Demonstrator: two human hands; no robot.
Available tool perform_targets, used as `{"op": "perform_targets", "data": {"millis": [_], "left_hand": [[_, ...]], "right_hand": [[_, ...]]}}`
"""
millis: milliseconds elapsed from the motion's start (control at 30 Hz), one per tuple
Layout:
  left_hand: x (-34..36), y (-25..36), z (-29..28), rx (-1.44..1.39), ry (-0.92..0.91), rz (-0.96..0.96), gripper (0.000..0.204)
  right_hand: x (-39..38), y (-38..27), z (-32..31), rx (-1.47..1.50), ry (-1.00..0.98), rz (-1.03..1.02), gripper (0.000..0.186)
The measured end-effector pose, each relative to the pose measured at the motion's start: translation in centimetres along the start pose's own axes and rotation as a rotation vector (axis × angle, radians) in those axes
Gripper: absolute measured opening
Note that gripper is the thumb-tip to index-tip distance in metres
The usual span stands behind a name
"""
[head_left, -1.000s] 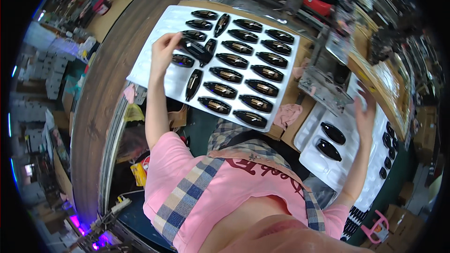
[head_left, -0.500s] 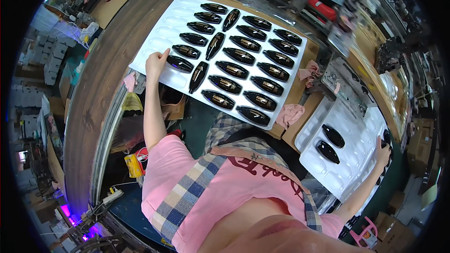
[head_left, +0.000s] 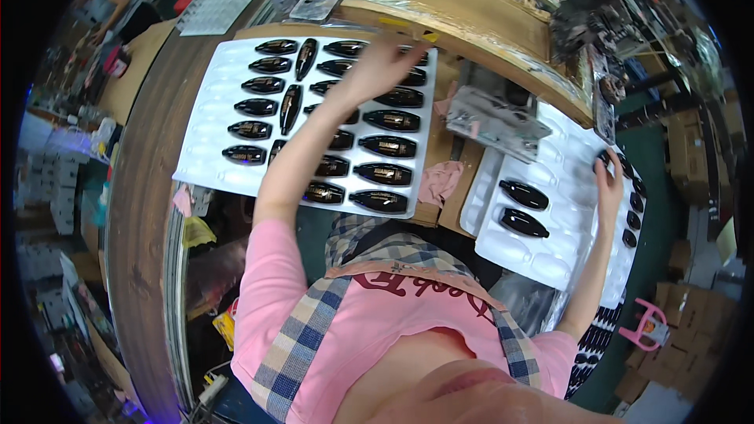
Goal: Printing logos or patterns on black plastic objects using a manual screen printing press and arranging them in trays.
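My left hand (head_left: 381, 71), at twelve o'clock, reaches across the left tray (head_left: 206, 114) with fingers partly spread near the wooden frame (head_left: 479, 55); blur means I can't tell whether it grips the edge. My right hand (head_left: 609, 188), at three o'clock, curls its fingers at a dark piece (head_left: 602, 159), but I can't tell if they've closed on it. At ten to twelve o'clock, gold-printed black pieces (head_left: 392, 147) fill most of the left tray, leaving bare hollows along its nine o'clock side. Two black pieces without visible print (head_left: 525, 194) lie at four o'clock, seemingly left unprinted.
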State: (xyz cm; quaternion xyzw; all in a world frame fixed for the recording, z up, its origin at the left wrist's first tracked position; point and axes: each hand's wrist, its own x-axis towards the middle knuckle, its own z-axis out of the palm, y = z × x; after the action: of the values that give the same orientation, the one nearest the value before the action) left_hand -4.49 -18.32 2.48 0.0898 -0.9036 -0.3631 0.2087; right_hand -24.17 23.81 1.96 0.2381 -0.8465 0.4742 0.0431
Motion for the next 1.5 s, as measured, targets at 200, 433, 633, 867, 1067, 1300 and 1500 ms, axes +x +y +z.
{"op": "perform_targets", "data": {"millis": [200,433,633,867,1067,1300,1500], "left_hand": [[8.2,-0.4,9.1,-0.123,0.089,0.119,0.027],[4.0,-1.9,0.4,-0.759,0.266,0.079,0.023],[-8.9,-6.4,-7.3,-0.671,0.494,-0.218,0.023],[-20.5,-9.0,-9.9,-0.594,0.728,-0.465,0.020],[-22.5,-10.7,-10.1,-0.715,0.797,-0.433,0.021],[-21.4,-10.0,-9.6,-0.785,0.737,-0.379,0.021],[-22.8,-10.9,-9.7,-0.828,0.755,-0.358,0.021]], "right_hand": [[1.5,-7.8,8.2,0.142,-0.206,-0.231,0.032],[1.9,-12.8,14.7,-0.129,-0.363,-0.359,0.034],[0.7,-9.8,12.2,-0.005,-0.393,-0.324,0.046],[0.4,-6.8,7.8,0.053,-0.300,-0.240,0.053],[2.3,-4.7,5.5,0.119,-0.225,-0.166,0.038],[2.0,-5.0,6.1,0.623,-0.183,0.055,0.038],[2.0,-3.0,7.2,-0.241,-0.114,-0.130,0.037]]}}
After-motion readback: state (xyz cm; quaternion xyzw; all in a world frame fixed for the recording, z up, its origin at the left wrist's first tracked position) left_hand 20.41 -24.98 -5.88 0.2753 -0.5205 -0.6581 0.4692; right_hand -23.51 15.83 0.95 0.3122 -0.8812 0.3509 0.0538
